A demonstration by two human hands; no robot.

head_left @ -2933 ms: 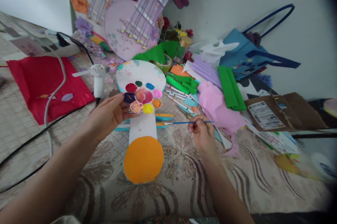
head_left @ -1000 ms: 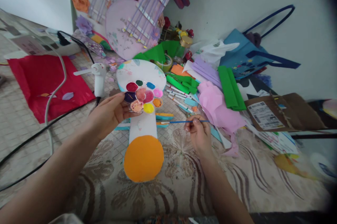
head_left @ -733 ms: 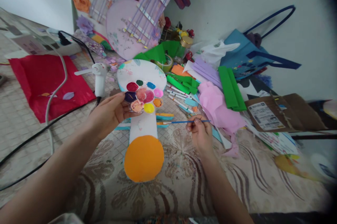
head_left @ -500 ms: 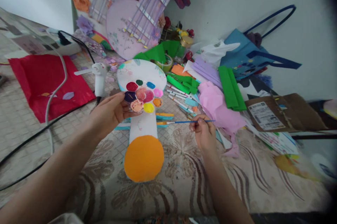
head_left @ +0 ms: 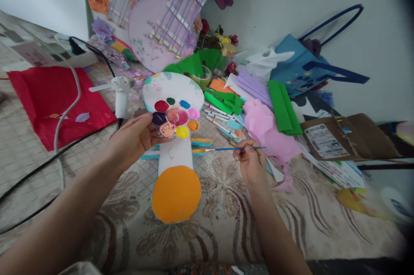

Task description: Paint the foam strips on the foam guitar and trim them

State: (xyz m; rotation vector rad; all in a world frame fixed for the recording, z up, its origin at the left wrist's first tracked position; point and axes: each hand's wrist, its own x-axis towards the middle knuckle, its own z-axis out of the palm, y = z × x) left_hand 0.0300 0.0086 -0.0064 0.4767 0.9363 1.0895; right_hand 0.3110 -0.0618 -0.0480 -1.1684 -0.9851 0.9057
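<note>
My left hand (head_left: 142, 130) is closed on the left edge of a clear paint palette (head_left: 176, 116), whose round wells hold red, green, blue, pink, purple, peach, yellow and orange paint. Pinched in the fingers of my right hand (head_left: 250, 158) is a thin blue paintbrush (head_left: 223, 149), held level with its bristles pointing left. Under the palette lies a white cutout shaped like a guitar (head_left: 176, 156), with a rounded top, a narrow neck and a round orange-painted end (head_left: 176, 195). Orange and teal strips stick out at both sides of the neck. The brush tip is over or beside the right-hand strips; contact cannot be made out.
A white hot glue gun (head_left: 121, 97) stands left of the cutout, near red paper (head_left: 61, 104) and cables. Markers (head_left: 218, 115), pink tissue paper (head_left: 268, 126) and green paper (head_left: 284, 109) lie to the right. Behind are a glass jar (head_left: 224, 59), a decorated guitar shape (head_left: 152, 35) and a blue bag (head_left: 294, 66).
The view has shifted very slightly. Both hands keep their hold on the palette and the paintbrush, and the brush has barely moved.
</note>
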